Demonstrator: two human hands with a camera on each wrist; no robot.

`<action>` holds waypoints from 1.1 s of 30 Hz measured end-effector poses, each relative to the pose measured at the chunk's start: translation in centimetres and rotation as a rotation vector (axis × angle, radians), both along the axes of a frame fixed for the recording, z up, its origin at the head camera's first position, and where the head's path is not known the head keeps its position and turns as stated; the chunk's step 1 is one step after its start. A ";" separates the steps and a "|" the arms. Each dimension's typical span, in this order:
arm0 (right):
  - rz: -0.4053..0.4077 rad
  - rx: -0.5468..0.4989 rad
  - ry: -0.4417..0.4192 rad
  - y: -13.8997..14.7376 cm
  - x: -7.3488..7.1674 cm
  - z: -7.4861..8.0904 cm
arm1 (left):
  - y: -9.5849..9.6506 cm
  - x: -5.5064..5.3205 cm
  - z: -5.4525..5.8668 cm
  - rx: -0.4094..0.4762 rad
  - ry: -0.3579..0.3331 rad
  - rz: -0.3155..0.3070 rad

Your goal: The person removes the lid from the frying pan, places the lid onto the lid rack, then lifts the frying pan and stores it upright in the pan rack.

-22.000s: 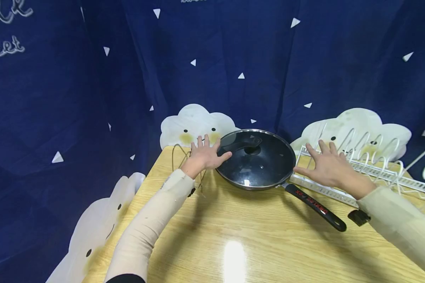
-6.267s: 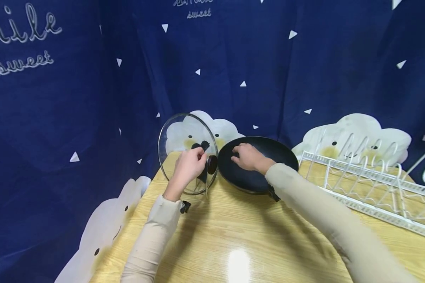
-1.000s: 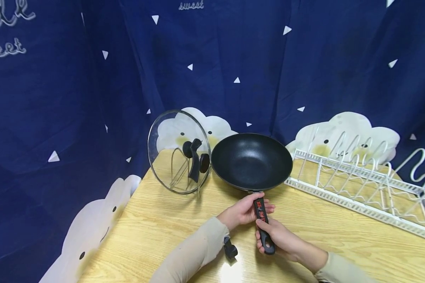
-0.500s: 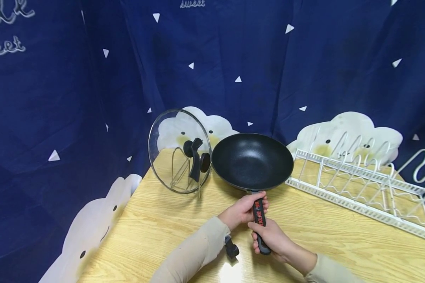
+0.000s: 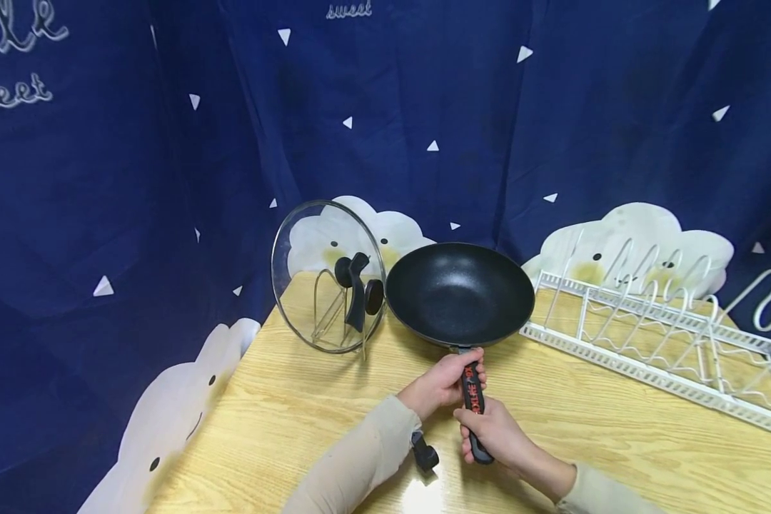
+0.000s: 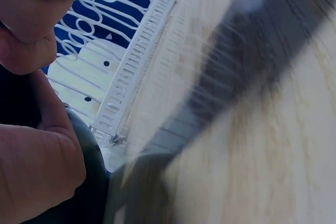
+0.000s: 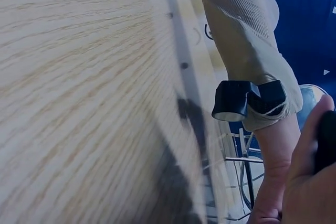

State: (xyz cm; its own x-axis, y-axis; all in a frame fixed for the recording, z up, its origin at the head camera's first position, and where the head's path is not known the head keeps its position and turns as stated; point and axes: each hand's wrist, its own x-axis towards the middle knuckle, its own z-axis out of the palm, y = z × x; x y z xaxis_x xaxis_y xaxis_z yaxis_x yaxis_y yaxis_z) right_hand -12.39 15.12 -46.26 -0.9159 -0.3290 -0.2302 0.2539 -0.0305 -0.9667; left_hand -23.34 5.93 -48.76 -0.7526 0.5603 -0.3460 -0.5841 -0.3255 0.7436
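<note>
A deep black frying pan [image 5: 459, 293], uncovered, sits at the middle of the table with its handle [image 5: 472, 389] pointing toward me. My left hand [image 5: 440, 382] grips the handle close to the pan, thumb on top. Lower down, my right hand [image 5: 497, 432] wraps its fingers round the handle near its end. In the left wrist view, curled fingers [image 6: 39, 169] hide most of the handle. Left of the pan, the glass lid's black handle [image 5: 356, 303] shows, the lid standing nearly upright in a thin wire stand [image 5: 316, 307].
A long white wire dish rack [image 5: 617, 364] stands to the right, its near corner close by the pan's rim. Behind the wooden table [image 5: 276, 421] hangs a dark blue curtain [image 5: 392, 128]. Cloud-shaped boards [image 5: 642, 228] line the table's back and left sides.
Earlier the lid lay on the pan; my left hand moved it to the wire stand. The pan's handle has swung from right to front. My left fingers, straight a second ago, now curl round it.
</note>
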 end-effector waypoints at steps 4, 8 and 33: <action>-0.005 0.011 0.014 0.1 -0.1 0.3 | 0.0 -0.2 0.2 0.000 0.017 0.001; -0.019 0.008 0.013 0.2 -0.2 0.4 | 0.0 -0.3 0.5 0.007 0.023 -0.003; 0.045 -0.118 0.109 1.5 0.6 1.7 | 0.2 0.2 3.8 0.099 0.133 -0.095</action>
State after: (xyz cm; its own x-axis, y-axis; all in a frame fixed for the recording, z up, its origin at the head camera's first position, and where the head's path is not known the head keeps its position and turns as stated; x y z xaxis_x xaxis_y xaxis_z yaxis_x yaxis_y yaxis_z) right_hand -11.84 16.59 -44.54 -0.9170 -0.3890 -0.0880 0.1517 -0.1360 -0.9790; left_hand -23.15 6.11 -44.97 -0.7298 0.6576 -0.1870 -0.5145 -0.3483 0.7835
